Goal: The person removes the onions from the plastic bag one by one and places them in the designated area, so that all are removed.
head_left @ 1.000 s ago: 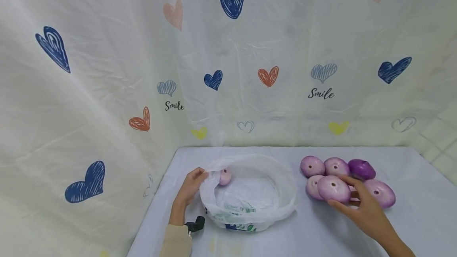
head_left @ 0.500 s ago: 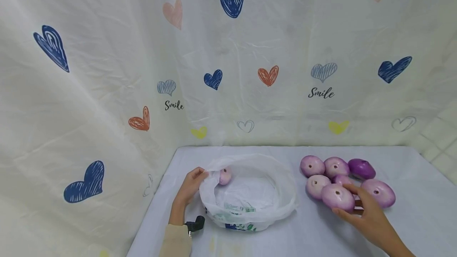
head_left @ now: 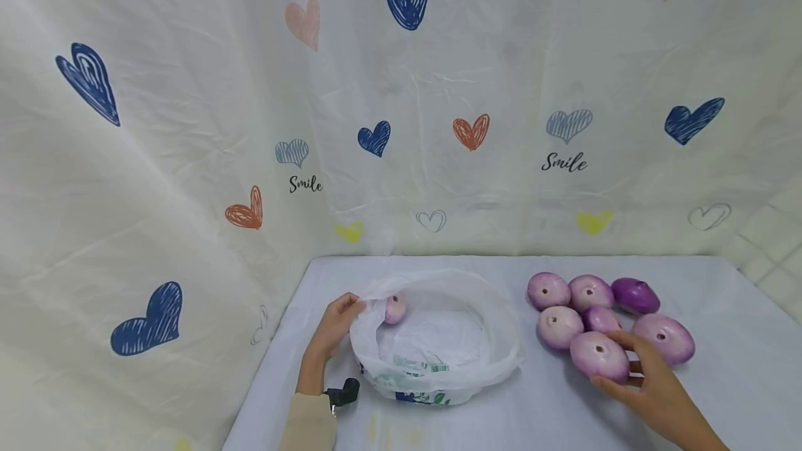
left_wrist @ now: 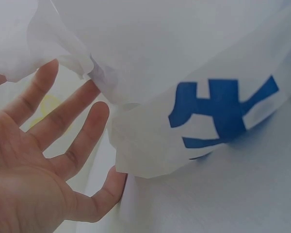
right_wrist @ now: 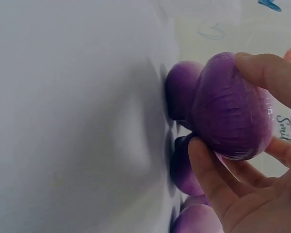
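In the head view, my right hand (head_left: 658, 388) grips a purple onion (head_left: 598, 357) at the near side of a group of onions. The right wrist view shows thumb and fingers spread round this onion (right_wrist: 233, 109), which looks raised off the table. At the left, my left hand (head_left: 335, 326) pinches the rim of a white plastic bag (head_left: 451, 388). The bag's mouth faces up, and one onion (head_left: 395, 309) lies inside at its left. Seen from the left wrist, several fingers of the left hand (left_wrist: 48, 160) stay loose beside the bag's blue-printed side.
Behind the held onion, several onions (head_left: 560, 327) sit close together, with a larger one (head_left: 664, 338) to the right. A white cloth covers the table (head_left: 489, 423). A curtain (head_left: 413, 89) printed with hearts hangs behind and at the left.
My right hand has drawn the held onion slightly nearer and to the right, so a smaller onion behind it shows more. The left hand and bag have stayed in place.
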Tool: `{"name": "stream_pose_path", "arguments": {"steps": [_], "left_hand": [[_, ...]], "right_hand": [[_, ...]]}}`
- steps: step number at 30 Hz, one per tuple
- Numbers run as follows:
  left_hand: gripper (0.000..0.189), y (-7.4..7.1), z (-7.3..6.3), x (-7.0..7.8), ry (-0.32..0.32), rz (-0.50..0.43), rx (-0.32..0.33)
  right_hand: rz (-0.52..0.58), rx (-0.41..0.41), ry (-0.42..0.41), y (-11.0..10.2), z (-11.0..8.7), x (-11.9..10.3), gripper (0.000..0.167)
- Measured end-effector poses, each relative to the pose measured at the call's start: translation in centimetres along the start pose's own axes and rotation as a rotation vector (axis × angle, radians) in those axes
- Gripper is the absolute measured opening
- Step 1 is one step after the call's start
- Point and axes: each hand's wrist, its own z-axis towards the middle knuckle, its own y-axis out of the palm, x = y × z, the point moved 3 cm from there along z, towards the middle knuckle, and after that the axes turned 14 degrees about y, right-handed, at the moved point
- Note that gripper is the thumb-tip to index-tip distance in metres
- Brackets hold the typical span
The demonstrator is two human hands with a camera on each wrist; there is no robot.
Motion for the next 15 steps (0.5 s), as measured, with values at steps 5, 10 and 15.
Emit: {"name": "stream_pose_path", "arguments": {"steps": [5,10,15], "left_hand": [[0.019,0.0,0.1,0.1,-0.007,0.002,0.007],[0.019,0.0,0.0,0.1,-0.009,0.010,0.005],[0.020,0.0,-0.1,0.1,-0.010,0.007,0.002]], "right_hand": [[-0.034,0.009,0.014,0.0,-0.2,0.9,0.077],[-0.088,-0.004,0.037,0.0,-0.3,1.6,0.075],[-0.075,-0.043,0.061,0.1,-0.5,1.8,0.075]]}}
